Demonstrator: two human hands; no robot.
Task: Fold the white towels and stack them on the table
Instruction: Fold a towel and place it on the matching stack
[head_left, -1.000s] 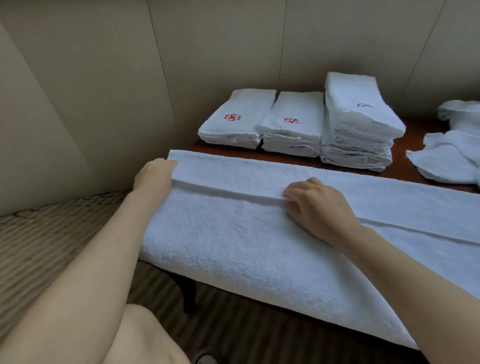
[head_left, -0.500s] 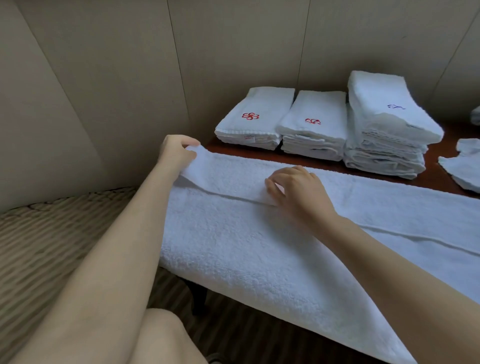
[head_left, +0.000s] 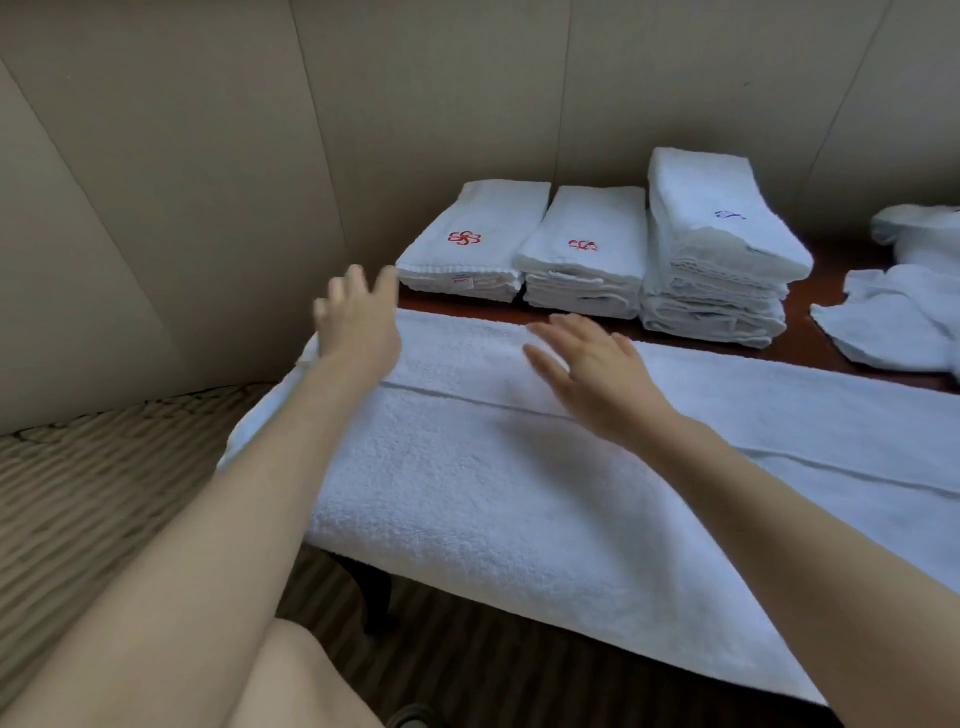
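Flat hands (head_left: 358, 317) over white towel (head_left: 467, 483)

The long towel (head_left: 519, 493) runs out of view at the right edge, so its far end cannot be seen, and it covers most of the bench (head_left: 810, 312), leaving only a strip of dark wood bare. The left hand (head_left: 358, 322) is blurred; whether it touches the towel cannot be told, and it hides the towel's far left corner. The right hand (head_left: 592, 364) is slightly blurred too. The loose towels (head_left: 893, 322) at the right are cut by the edge. The small label on the left stack (head_left: 467, 249) is too small to read. The bench leg (head_left: 374, 597) shows only in part.
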